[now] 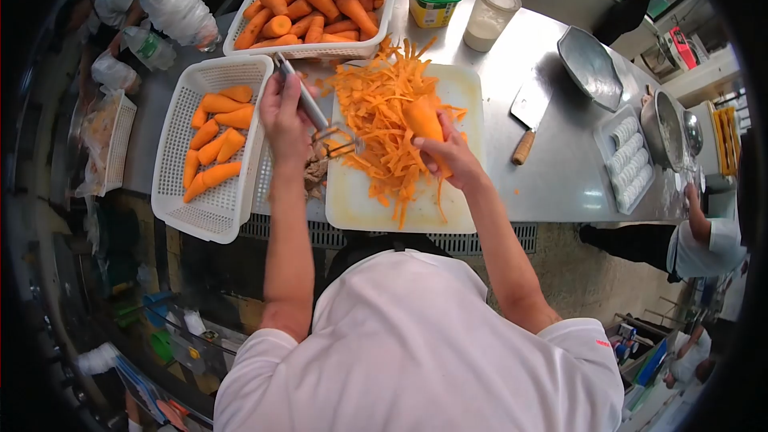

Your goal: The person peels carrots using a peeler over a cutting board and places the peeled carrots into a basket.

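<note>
My left hand (286,118) grips the peeler (310,104); my right hand (454,157) clasps the carrot (422,118) above the cutting board (348,206), presumably so peelings (382,94) collect there. The left-side basket (178,212) is within reach.

From my end, the cutting board (352,212) lies mid-tabletop (500,196), with a heap of peelings (388,100) on it. Left of the board I have the near basket (166,206), several carrots (214,146) inside. Behind the two sits the far basket (312,53), piled with more carrots (316,0). To its right stands a tub (434,6), then a jar (490,20). Right of the board I see a cleaver (530,106), and beyond it a dish (590,68). Farther right come a tray (606,144) holding rows of dumplings (629,162) and, just beside it, a bowl (663,132).
</note>
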`<state>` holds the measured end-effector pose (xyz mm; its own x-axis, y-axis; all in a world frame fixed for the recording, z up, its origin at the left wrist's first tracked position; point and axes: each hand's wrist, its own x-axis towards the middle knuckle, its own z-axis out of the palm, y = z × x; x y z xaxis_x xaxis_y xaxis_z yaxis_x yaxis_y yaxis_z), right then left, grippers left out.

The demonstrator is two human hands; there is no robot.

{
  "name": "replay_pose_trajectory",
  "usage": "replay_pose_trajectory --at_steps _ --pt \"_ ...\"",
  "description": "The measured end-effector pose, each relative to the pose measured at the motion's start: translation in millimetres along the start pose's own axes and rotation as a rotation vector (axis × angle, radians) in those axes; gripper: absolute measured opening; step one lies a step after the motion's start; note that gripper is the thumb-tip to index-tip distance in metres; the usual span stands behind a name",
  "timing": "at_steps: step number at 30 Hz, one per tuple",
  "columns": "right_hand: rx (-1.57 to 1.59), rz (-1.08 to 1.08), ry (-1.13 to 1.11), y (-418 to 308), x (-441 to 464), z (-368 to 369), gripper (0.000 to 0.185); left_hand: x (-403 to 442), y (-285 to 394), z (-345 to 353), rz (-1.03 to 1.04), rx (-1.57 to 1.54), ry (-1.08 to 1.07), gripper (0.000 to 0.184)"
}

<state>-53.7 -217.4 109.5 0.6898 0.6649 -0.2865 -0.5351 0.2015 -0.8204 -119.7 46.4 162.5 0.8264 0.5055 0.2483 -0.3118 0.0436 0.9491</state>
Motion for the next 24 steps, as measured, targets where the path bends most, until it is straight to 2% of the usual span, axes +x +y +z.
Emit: replay_pose_trajectory --at_steps 1,3,5,8,10,12,14,16,17,19,20,22,24 --pt "-0.147 0.025 0.028 2.2 -2.3 5.6 0.068 3.3 -10.4 15.3 -0.057 -0.249 0.136 0.021" --pt "-0.337 0.043 0.034 8.1 -2.6 13.8 0.075 1.1 -33.8 55.8 -0.123 -0.196 0.206 0.028" --pt "-0.367 0.05 0.025 22.2 -2.0 15.3 0.079 -7.4 -48.3 84.0 -0.168 -0.01 0.06 0.028" --pt "-0.402 0.058 0.0 17.5 -12.7 21.6 0.085 9.0 -87.1 85.5 -0.155 0.157 0.016 0.029" --pt "-0.499 0.118 0.062 14.5 -20.3 21.9 0.086 34.4 -112.7 64.3 -0.233 0.198 0.084 0.028" --pt "-0.589 0.143 0.045 13.9 -28.8 17.8 0.085 53.9 -116.2 49.5 -0.204 0.251 0.317 0.026" --pt "-0.677 0.177 0.032 14.9 -30.5 13.9 0.085 40.6 -111.5 56.8 -0.282 0.159 0.301 0.025" --pt "-0.779 0.047 0.137 27.0 -22.9 9.3 0.074 20.6 -116.6 80.2 -0.137 0.218 0.105 0.026" --pt "-0.782 0.046 0.133 37.4 -17.6 1.8 0.074 22.1 -126.0 81.8 -0.134 0.217 0.109 0.026" --pt "-0.992 -0.387 0.14 53.5 -11.3 -7.9 0.071 25.0 -153.6 80.5 -0.03 0.487 0.074 0.026" --pt "-0.994 -0.383 0.14 54.8 -14.8 -11.6 0.071 27.0 -156.2 77.2 -0.034 0.485 0.075 0.026" --pt "-1.019 -0.212 0.168 34.1 -22.7 -0.4 0.07 40.3 -121.9 74.4 -0.183 0.321 0.307 0.026" --pt "-1.02 -0.181 0.165 21.1 -23.9 8.3 0.068 28.7 -111.7 83.4 -0.193 0.278 0.332 0.024"
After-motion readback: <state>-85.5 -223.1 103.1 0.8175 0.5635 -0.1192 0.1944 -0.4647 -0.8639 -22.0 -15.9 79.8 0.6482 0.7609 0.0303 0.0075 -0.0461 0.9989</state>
